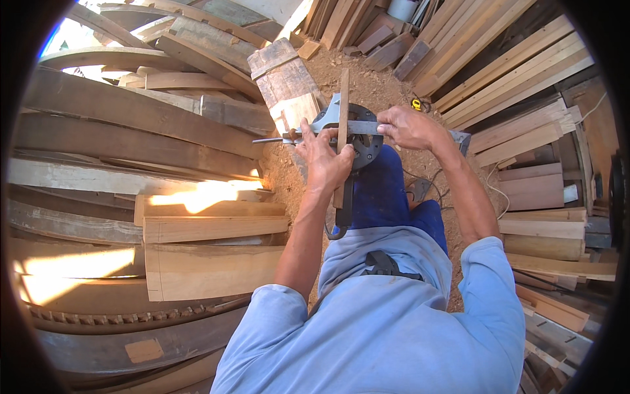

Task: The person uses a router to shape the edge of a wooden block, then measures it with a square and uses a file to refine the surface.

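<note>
My right hand [405, 128] pinches one end of a flat grey metal bar [363, 127], which lies sideways across a power tool with a round black base plate [367, 154]. A narrow wooden strip [344, 92] runs lengthwise over the same tool, crossing the bar. My left hand [325, 161] closes on the strip, thumb at its right side and fingers to the left. Part of the tool is hidden under my hands and the strip. From its left side sticks out a thin metal rod [268, 140]. The tool is above my blue-trousered leg.
Curved timber pieces [131, 131] are stacked along the left, with squared boards [213, 262] nearer me. Long planks [459, 46] lean at the far right. A worn board [282, 72] lies ahead on sawdust-covered ground [338, 69]. A yellow tape measure [416, 104] and dark cord [436, 187] lie right.
</note>
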`<action>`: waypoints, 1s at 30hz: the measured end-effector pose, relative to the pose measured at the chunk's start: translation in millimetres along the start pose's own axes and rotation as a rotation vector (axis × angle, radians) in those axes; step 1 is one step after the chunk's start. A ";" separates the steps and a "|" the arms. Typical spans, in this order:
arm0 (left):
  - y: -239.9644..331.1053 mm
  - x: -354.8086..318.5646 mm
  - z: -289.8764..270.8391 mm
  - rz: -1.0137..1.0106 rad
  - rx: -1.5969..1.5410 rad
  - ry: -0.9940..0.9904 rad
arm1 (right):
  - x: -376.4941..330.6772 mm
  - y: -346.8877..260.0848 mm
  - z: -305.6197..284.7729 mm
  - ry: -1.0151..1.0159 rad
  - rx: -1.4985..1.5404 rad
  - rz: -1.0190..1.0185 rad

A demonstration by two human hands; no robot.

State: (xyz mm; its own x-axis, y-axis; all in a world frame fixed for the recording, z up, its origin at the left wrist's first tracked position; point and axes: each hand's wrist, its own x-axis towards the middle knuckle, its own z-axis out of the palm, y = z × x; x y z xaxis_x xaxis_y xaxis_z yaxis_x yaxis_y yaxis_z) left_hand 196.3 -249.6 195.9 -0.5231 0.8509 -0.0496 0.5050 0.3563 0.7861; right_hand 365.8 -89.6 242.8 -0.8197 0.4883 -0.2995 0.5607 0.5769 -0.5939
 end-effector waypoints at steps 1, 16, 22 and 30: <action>-0.5 -0.3 0.7 0.005 0.006 0.004 | -0.4 0.2 0.6 0.001 0.007 0.008; -5.5 -23.2 13.4 0.047 0.098 0.164 | -114.2 126.0 79.9 0.499 1.006 0.510; -23.3 -25.2 14.1 0.088 0.339 0.279 | -199.0 152.9 182.4 0.592 0.796 0.743; -28.3 3.5 -20.8 0.404 0.543 0.182 | -393.5 217.1 284.1 0.876 1.040 1.283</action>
State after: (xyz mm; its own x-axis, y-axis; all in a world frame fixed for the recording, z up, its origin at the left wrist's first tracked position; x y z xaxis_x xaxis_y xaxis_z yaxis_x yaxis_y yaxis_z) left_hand 165.9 -264.7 186.3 -0.3046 0.8962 0.3226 0.9309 0.2084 0.3000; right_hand 776.8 -342.5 19.5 0.4644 0.5947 -0.6563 0.1441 -0.7819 -0.6065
